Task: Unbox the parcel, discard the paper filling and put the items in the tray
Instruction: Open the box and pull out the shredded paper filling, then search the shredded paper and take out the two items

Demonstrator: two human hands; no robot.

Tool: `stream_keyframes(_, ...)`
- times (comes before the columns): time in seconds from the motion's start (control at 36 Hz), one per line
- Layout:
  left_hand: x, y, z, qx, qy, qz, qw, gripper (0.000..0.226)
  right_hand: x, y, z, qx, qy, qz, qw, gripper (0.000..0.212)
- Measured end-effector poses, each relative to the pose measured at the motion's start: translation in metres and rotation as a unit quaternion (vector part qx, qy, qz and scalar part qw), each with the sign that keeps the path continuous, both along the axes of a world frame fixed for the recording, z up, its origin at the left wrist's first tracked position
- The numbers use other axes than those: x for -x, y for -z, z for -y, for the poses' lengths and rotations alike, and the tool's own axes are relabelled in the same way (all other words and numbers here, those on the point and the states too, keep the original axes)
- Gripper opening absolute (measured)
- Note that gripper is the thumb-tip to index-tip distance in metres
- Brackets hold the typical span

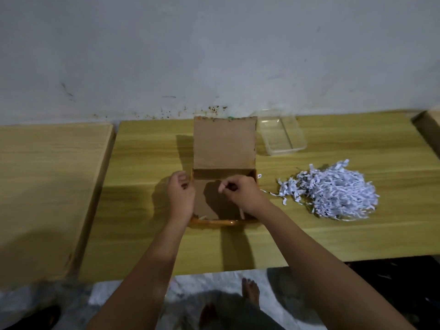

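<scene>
An open cardboard parcel [223,139] stands mid-table with its lid flap upright at the back. My left hand [181,194] grips the parcel's left wall. Inside the box my right hand [240,194] has its fingers pinched together, but what they hold is too small to tell. A thin pale stick-like item [242,213] lies at the box floor near my right wrist. White shredded paper filling [333,191] sits in a heap on the table to the right. A clear plastic tray [281,135] rests behind the heap, beside the lid.
The wooden table [142,234] abuts a grey wall. A second wooden surface [47,186] lies to the left, separated by a narrow gap. Another brown edge [428,129] shows at far right. My bare feet stand on the floor below.
</scene>
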State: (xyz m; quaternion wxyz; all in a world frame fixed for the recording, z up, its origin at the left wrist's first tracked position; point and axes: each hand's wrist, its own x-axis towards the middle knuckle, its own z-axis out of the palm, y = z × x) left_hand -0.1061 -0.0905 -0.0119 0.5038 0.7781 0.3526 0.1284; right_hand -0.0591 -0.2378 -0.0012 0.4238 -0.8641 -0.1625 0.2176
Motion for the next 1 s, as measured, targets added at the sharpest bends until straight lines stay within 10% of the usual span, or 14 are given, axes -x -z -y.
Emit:
stream_keyframes(0.25,-0.031,-0.051,0.102,-0.103,0.147,0.131,0.975,0.018,-0.033,-0.041,0.142,-0.004,0.138,0.055,0.989,0.009)
stream_keyframes(0.53,-0.076,0.024,0.269,-0.134,0.455,-0.004,0.881,0.062,-0.064,0.008,0.292,0.112,0.101,0.089,0.985,0.053)
stream_keyframes(1.0,-0.067,0.041,0.268,-0.212,0.406,0.101,0.883,0.04,-0.086,0.027,0.32,-0.005,0.113,0.101,0.988,0.017)
